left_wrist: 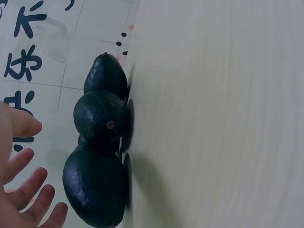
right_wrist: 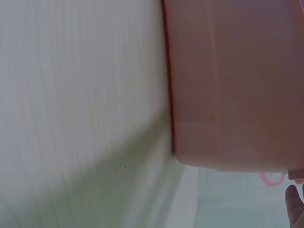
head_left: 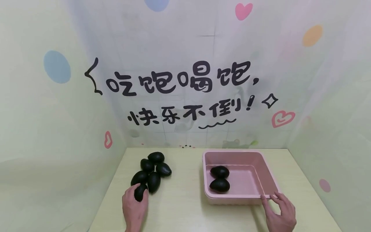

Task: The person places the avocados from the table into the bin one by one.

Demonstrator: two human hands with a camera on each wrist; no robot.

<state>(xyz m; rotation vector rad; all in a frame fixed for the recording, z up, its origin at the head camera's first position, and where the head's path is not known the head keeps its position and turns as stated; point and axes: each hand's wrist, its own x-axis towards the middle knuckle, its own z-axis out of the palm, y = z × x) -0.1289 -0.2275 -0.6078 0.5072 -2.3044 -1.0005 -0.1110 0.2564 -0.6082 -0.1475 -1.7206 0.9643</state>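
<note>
Several dark, near-black avocados [head_left: 154, 182] lie in a cluster on the left of the table. Over the nearest avocado [head_left: 141, 192] my left hand [head_left: 134, 204] reaches, thumb on its right side in the head view. The left wrist view shows that hand's fingers [left_wrist: 31, 192] spread and relaxed, held higher than the avocados, with a gap to the large one [left_wrist: 95, 185]. On the right, my right hand [head_left: 279, 211] pinches the near right corner of a pink plastic bin [head_left: 232, 196] between thumb and fingers. Two avocados [head_left: 219, 185] lie inside the bin, along its left side.
The light wood table [head_left: 179, 206] runs back to a printed wall sheet [head_left: 185, 135] with black lettering, and side sheets [head_left: 324, 129] flank it. Bare tabletop separates the avocado cluster from the bin. In the right wrist view, the bin's outer wall [right_wrist: 237, 95] fills the right side.
</note>
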